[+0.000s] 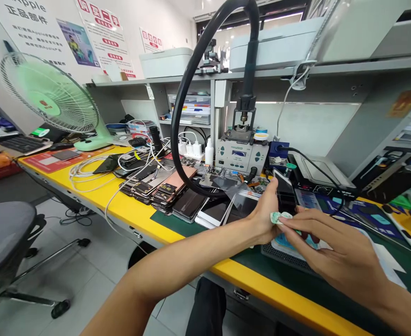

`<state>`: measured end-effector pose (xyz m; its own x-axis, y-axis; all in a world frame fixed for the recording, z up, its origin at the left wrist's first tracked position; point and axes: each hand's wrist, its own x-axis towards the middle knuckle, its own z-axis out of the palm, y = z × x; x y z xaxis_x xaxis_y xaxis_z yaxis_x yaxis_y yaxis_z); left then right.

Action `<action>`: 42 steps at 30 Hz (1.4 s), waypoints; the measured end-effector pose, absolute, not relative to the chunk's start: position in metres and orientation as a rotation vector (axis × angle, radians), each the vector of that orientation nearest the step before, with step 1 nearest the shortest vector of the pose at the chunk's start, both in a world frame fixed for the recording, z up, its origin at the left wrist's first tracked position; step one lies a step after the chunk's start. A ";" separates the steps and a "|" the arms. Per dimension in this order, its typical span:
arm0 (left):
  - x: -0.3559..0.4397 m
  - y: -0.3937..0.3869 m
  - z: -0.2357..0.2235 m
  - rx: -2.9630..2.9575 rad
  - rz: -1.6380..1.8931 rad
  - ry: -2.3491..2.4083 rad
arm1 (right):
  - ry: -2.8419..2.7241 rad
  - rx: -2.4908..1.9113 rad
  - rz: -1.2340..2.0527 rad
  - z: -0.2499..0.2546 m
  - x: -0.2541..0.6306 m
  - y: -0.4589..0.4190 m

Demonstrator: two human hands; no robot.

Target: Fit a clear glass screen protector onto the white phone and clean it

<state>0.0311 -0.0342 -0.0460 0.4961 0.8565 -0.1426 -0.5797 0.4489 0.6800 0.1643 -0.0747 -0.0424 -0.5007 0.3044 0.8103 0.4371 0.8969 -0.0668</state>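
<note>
A dark-screened phone (285,190) stands tilted upright in my left hand (265,211), whose thumb lies along the phone's near side. My right hand (342,245) pinches a small crumpled green-and-white piece (279,218) between thumb and fingers, close to the phone's lower end. What this piece is, cloth or wrapper, I cannot make out. My right fingers partly hide the phone's bottom. Under both hands lies a grey perforated tray (289,258) with something blue and white on it.
Stacked phone parts (172,184) and a white-framed phone (215,210) lie left of my hands on the green mat (163,219). Behind them stands a grey control station (240,156), with a thick black hose (179,107) arching above. A green fan (51,95) and coiled white cables (86,170) occupy the left.
</note>
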 end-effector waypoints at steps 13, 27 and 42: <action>0.011 -0.021 -0.040 0.439 1.014 0.449 | -2.271 -0.670 0.009 -0.037 0.180 -0.063; 0.005 -0.023 -0.034 0.531 1.012 0.424 | -2.076 -1.053 0.659 -0.018 0.198 -0.058; 0.008 -0.027 -0.033 0.596 0.960 0.446 | -1.420 -1.037 1.618 -0.017 0.197 -0.052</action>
